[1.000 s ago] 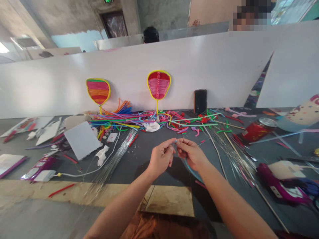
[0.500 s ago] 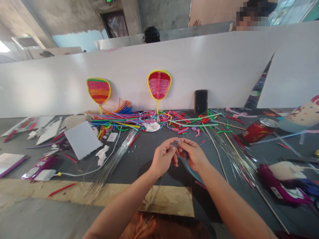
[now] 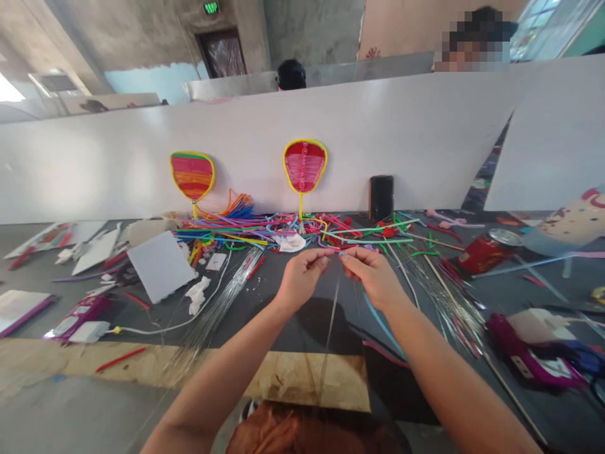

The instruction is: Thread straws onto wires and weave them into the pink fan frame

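Note:
My left hand (image 3: 302, 277) is closed in a pinch above the dark tabletop; whatever its fingertips grip is too small to make out. Close beside it, my right hand (image 3: 373, 274) pinches the tip of a light blue pipe cleaner (image 3: 379, 317), whose length hangs down under the palm toward my forearm. The fingertips of both hands almost meet. Thin clear strands (image 3: 332, 315) run down below the hands, and I cannot tell whether either hand holds them. Just beyond lies a heap of colourful pipe cleaners (image 3: 236, 231).
Two fan-shaped pieces with yellow rims, one striped (image 3: 193, 175) and one pink (image 3: 305, 167), lean on a white partition (image 3: 94, 157). A phone (image 3: 381, 197), a red can (image 3: 491, 250), wire bundles (image 3: 227, 290) and a purple glue gun (image 3: 529, 353) lie around.
My hands have moved slightly up and away from me, and the fingers have drawn a little apart. More of the thin strands shows below them. The view has tilted slightly upward.

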### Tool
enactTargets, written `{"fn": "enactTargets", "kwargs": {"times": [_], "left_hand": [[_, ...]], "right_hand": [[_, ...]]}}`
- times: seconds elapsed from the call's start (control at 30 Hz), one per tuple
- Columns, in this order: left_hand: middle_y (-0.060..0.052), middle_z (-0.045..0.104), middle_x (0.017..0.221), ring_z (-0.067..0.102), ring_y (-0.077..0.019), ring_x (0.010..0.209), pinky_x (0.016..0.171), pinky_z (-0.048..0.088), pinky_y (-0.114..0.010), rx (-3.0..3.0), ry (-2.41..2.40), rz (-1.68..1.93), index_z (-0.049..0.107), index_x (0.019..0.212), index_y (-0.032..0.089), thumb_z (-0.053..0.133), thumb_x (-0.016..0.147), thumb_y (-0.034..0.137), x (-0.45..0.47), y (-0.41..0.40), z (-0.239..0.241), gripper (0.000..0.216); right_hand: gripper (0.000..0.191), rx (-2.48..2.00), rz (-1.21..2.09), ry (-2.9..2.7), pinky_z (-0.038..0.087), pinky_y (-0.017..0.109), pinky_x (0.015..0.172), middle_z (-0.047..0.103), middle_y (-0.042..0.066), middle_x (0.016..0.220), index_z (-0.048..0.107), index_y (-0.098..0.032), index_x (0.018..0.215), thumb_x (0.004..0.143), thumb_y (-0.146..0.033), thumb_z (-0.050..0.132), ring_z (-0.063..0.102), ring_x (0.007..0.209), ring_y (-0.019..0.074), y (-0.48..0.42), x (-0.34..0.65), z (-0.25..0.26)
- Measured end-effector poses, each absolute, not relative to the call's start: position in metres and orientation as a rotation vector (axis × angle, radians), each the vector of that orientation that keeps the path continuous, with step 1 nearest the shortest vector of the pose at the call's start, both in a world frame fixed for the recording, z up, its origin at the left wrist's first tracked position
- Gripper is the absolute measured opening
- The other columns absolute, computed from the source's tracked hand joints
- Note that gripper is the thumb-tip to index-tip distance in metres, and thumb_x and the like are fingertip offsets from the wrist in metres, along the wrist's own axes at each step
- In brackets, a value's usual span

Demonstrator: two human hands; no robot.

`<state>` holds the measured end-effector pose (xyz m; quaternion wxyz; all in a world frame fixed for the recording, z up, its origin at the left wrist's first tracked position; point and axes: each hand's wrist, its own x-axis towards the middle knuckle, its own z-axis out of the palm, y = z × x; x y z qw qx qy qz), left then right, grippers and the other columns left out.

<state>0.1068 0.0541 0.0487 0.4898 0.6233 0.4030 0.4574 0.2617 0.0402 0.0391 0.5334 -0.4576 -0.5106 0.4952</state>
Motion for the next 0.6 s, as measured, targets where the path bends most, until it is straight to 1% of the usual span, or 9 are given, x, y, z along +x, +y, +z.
{"fn": "enactTargets", "kwargs": {"times": [0.1,0.2,0.27,0.4,0.5,0.6], "left_hand": [[-0.001,0.062,0.069,0.055,-0.0112,0.063,0.062,0.046,-0.023,1.505,0.943,1.111,0.069,0.090,0.016,0.059,0.076,0.029,0.100,0.064,0.062,0.022],[0.000,0.060,0.066,0.054,-0.0107,0.061,0.060,0.046,-0.023,1.449,0.908,1.078,0.069,0.083,0.014,0.064,0.072,0.032,0.092,0.072,0.068,0.022],[0.000,0.060,0.065,0.054,-0.0104,0.060,0.060,0.046,-0.023,1.400,0.890,1.038,0.067,0.079,0.014,0.068,0.068,0.033,0.084,0.077,0.067,0.023],[0.001,0.056,0.062,0.052,-0.0088,0.057,0.057,0.044,-0.023,1.299,0.870,0.926,0.062,0.074,0.013,0.073,0.061,0.035,0.066,0.085,0.054,0.027],[0.003,0.052,0.061,0.049,-0.0074,0.055,0.055,0.041,-0.021,1.239,0.878,0.858,0.060,0.071,0.013,0.074,0.059,0.036,0.055,0.088,0.041,0.029],[0.003,0.051,0.062,0.047,-0.0070,0.056,0.055,0.039,-0.020,1.196,0.913,0.838,0.059,0.069,0.013,0.073,0.058,0.036,0.049,0.090,0.028,0.029]], "right_hand": [[0.022,-1.138,1.125,-1.364,0.022,0.025,0.045,0.049,-0.004,0.051,0.057,-0.019,0.062,0.076,-0.036,0.060,0.033,0.045,0.0094,0.047,0.255,0.050],[0.023,-1.180,1.074,-1.495,0.022,0.024,0.045,0.047,-0.004,0.049,0.054,-0.019,0.059,0.077,-0.032,0.057,0.033,0.045,0.0089,0.053,0.245,0.056],[0.019,-1.220,1.045,-1.578,0.023,0.024,0.045,0.048,-0.004,0.049,0.056,-0.018,0.061,0.076,-0.029,0.056,0.034,0.045,0.0087,0.058,0.239,0.058],[0.018,-1.293,1.035,-1.709,0.025,0.022,0.044,0.050,-0.004,0.049,0.056,-0.018,0.061,0.075,-0.029,0.055,0.037,0.044,0.0087,0.064,0.227,0.055],[0.022,-1.358,1.088,-1.734,0.023,0.022,0.041,0.048,-0.004,0.048,0.056,-0.018,0.061,0.076,-0.033,0.054,0.034,0.041,0.0078,0.066,0.217,0.046],[0.022,-1.419,1.164,-1.705,0.020,0.022,0.040,0.048,-0.005,0.048,0.059,-0.017,0.065,0.076,-0.036,0.054,0.032,0.040,0.0073,0.066,0.210,0.033]]}}
